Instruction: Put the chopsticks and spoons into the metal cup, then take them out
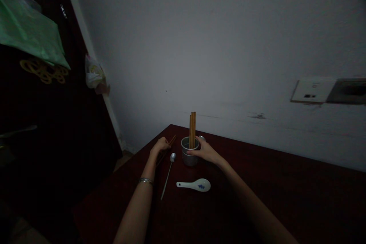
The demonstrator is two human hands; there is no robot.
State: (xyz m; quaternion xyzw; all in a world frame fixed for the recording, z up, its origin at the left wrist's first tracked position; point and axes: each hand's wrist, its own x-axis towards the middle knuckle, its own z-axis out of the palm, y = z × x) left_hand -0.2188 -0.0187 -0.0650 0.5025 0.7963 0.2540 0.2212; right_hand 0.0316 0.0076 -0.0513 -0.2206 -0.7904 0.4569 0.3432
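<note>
A grey metal cup (190, 159) stands upright on the dark red table, with several wooden chopsticks (192, 129) upright inside it. My right hand (208, 153) is closed around the cup's right side, thumb at the front and fingers behind. To the left of the cup, more chopsticks (172, 141) lie slanted on the table, and my left hand (160, 145) is closed over them; its fingertips are partly hidden. Between the hands, a long-handled metal spoon (172, 158) lies on the table. Nearer to me is a white soup spoon (201, 185) with a blue pattern.
Behind my right hand a shiny round metal piece (201, 138) shows in part. The table (274, 183) meets a grey wall (206, 45) at the back. A dark door with a green cloth (31, 28) is at left, and a wall socket (312, 91) at right.
</note>
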